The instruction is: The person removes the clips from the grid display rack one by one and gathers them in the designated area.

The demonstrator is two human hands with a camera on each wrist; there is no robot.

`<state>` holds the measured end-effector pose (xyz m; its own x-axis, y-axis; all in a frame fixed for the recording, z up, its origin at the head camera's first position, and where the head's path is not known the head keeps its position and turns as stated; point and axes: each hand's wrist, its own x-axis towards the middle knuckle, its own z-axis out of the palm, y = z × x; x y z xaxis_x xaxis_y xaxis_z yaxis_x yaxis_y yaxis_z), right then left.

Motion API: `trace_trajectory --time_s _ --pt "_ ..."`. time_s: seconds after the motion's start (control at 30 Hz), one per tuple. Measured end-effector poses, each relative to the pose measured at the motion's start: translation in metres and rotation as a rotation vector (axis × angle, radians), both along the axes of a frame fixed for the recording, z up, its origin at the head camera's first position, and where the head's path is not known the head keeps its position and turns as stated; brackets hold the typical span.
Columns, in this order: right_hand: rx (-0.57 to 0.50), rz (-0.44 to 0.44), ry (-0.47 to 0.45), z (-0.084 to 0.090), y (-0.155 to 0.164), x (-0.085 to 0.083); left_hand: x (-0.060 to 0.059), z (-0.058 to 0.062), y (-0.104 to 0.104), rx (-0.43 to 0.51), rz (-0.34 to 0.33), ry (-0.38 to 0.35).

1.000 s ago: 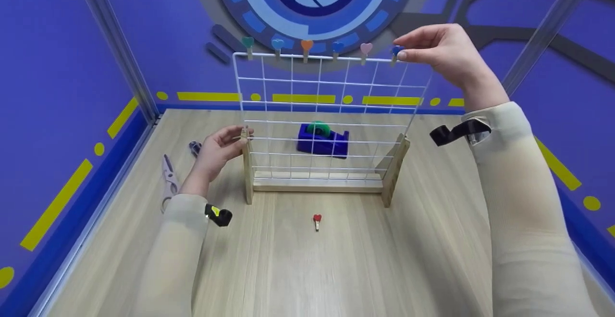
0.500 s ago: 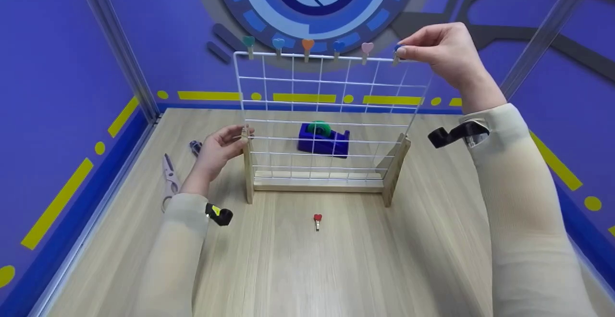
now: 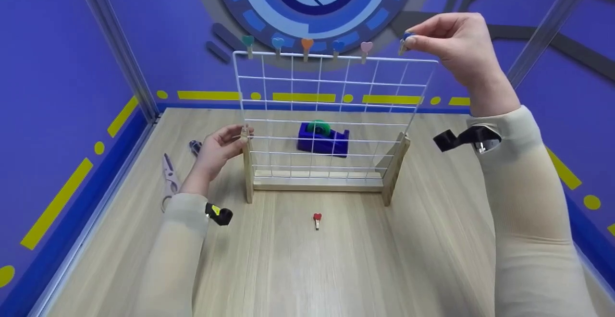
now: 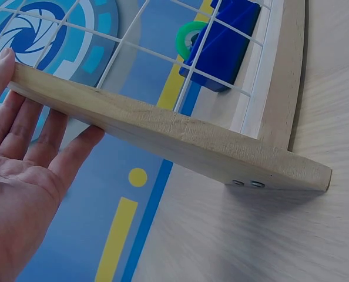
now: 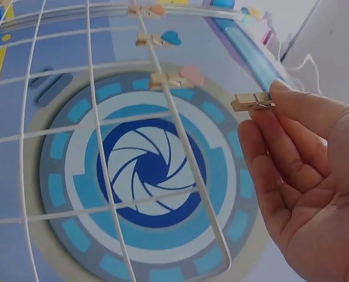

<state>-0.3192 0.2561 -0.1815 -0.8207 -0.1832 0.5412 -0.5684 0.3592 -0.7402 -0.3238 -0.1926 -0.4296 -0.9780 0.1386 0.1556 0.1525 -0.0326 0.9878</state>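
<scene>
My right hand (image 3: 459,50) pinches a small wooden clothespin (image 5: 254,101) with a blue heart on it, held above the right end of the wire grid's (image 3: 318,82) top bar. In the right wrist view the clothespin stands apart from the wire, its bare end toward the grid. Several heart clothespins, among them an orange one (image 3: 307,48) and a pink one (image 3: 366,50), sit along the top bar. My left hand (image 3: 218,151) holds the left post of the wooden stand (image 4: 163,126), thumb on one side and fingers against the other. A red heart clothespin (image 3: 317,221) lies on the table before the stand.
Behind the grid stands a blue tape dispenser (image 3: 322,145) with a green roll. Scissors (image 3: 169,177) lie left of my left hand, and a small dark object (image 3: 195,147) rests just behind it. Blue walls enclose the wooden table (image 3: 298,274).
My right hand has moved up and to the right with the blue heart clothespin, from the top bar to clear above it. The left hand stays on the post.
</scene>
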Motion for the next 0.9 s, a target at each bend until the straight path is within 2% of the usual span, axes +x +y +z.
trace_trajectory --time_s 0.13,0.3,0.4,0.47,0.7,0.9 --pt "-0.029 0.069 0.01 -0.004 -0.004 0.011 0.0 -0.002 -0.001 0.0 0.004 0.008" --pt "-0.093 0.181 0.004 -0.018 -0.008 0.021 0.0 -0.001 0.0 -0.008 0.004 0.009" --pt "-0.119 0.218 -0.001 -0.028 -0.011 0.026 0.0 -0.001 0.0 -0.007 0.004 0.008" --pt "-0.12 0.218 -0.013 -0.036 -0.013 0.028 0.0 -0.001 0.0 0.002 0.006 0.007" --pt "-0.001 0.144 -0.119 -0.067 -0.016 0.037 -0.001 -0.002 0.0 -0.001 0.008 0.007" --pt "0.068 0.166 -0.259 -0.103 -0.02 0.041 -0.002 -0.001 0.001 0.021 -0.001 0.0"
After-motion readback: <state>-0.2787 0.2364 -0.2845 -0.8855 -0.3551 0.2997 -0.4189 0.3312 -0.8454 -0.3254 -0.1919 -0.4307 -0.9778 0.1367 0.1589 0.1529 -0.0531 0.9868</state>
